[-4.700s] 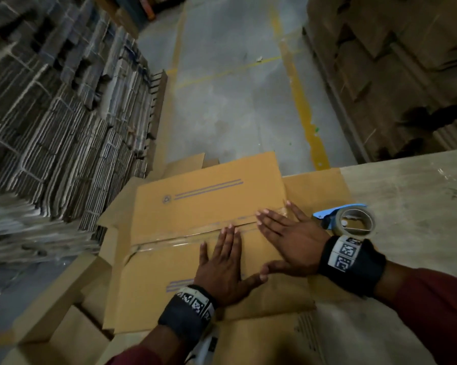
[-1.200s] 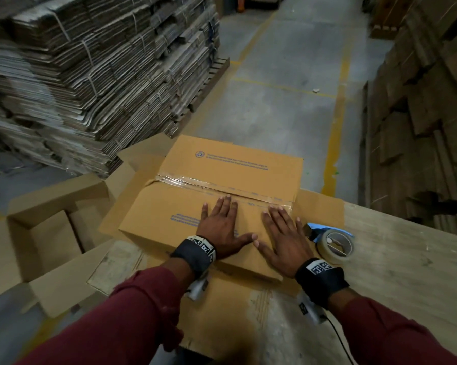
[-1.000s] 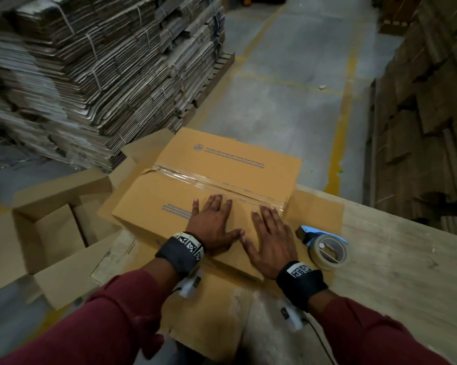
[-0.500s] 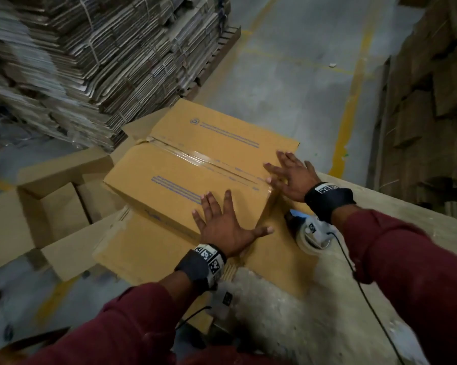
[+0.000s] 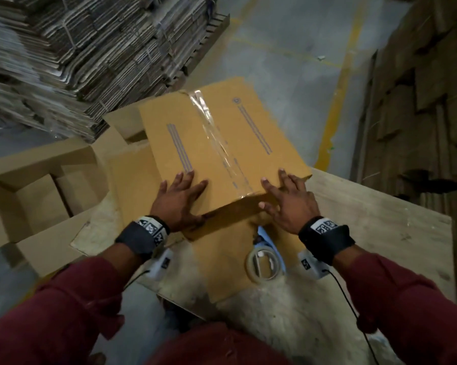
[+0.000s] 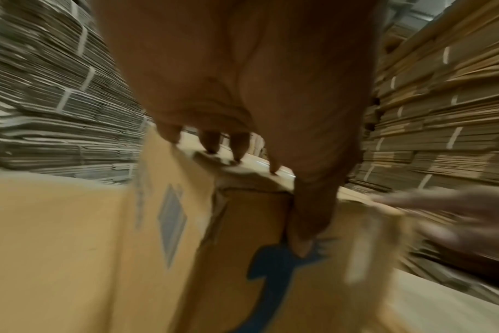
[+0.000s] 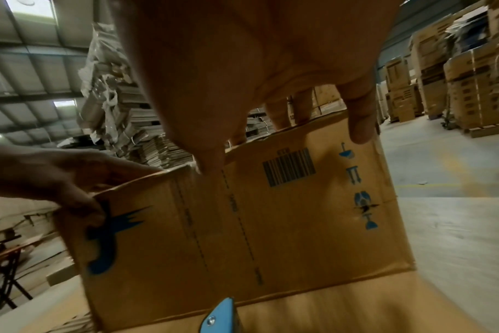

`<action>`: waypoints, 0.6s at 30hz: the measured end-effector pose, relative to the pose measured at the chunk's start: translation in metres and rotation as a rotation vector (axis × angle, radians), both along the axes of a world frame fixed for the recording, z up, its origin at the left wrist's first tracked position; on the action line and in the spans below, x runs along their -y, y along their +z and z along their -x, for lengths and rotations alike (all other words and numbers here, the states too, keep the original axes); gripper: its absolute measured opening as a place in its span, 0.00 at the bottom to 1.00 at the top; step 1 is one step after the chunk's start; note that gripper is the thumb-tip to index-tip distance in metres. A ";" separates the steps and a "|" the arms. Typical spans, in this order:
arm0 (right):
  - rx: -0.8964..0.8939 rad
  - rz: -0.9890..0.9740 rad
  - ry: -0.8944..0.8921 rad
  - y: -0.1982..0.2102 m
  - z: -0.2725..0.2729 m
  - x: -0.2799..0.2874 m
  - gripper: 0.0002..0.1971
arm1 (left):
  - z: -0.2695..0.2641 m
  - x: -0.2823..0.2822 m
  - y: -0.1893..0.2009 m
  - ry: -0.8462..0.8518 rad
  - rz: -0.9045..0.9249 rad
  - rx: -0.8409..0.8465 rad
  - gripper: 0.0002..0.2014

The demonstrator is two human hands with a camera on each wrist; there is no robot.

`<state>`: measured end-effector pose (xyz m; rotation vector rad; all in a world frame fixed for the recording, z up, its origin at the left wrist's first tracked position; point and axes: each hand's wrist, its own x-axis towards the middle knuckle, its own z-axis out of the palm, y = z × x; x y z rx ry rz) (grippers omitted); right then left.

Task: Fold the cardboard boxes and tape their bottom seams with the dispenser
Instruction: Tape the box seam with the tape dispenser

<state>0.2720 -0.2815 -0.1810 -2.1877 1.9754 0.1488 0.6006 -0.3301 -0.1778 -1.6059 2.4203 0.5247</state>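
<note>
A folded cardboard box [image 5: 251, 159] stands on the table corner with clear tape [image 5: 214, 135] along its top seam, which runs away from me. My left hand [image 5: 180, 198] holds its near left corner, fingers on top and thumb down the near face [image 6: 305, 225]. My right hand [image 5: 285, 201] grips the near right corner the same way, fingers over the top edge [image 7: 285, 117]. The near face [image 7: 271, 225] carries a barcode and blue marks. The tape dispenser [image 5: 264, 262], blue with a clear roll, lies untouched between my wrists.
The dispenser lies on a flat cardboard sheet [image 5: 230, 280] on the wooden table [image 5: 380, 222]. Open folded boxes [image 5: 37, 191] stand on the floor at left. Bundled flat cartons [image 5: 90, 48] are stacked far left, more cardboard stacks [image 5: 427, 101] at right, with bare concrete floor [image 5: 288, 48] between them.
The box has turned about a quarter turn, so its taped seam now points away from me. My hands went from lying flat on top to holding its near corners.
</note>
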 end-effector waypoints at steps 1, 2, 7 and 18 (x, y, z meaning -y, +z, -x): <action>0.002 0.002 -0.006 0.001 -0.002 -0.010 0.35 | -0.005 0.006 0.000 -0.027 -0.003 -0.003 0.54; 0.007 0.000 -0.012 0.002 -0.005 -0.019 0.35 | -0.009 0.011 0.000 -0.052 -0.009 -0.011 0.54; 0.047 -0.014 -0.075 -0.006 -0.020 -0.058 0.40 | -0.013 0.019 0.003 -0.138 0.013 -0.015 0.53; 0.208 -0.497 -0.161 -0.070 -0.028 -0.099 0.45 | 0.061 -0.025 0.004 0.070 0.035 -0.263 0.53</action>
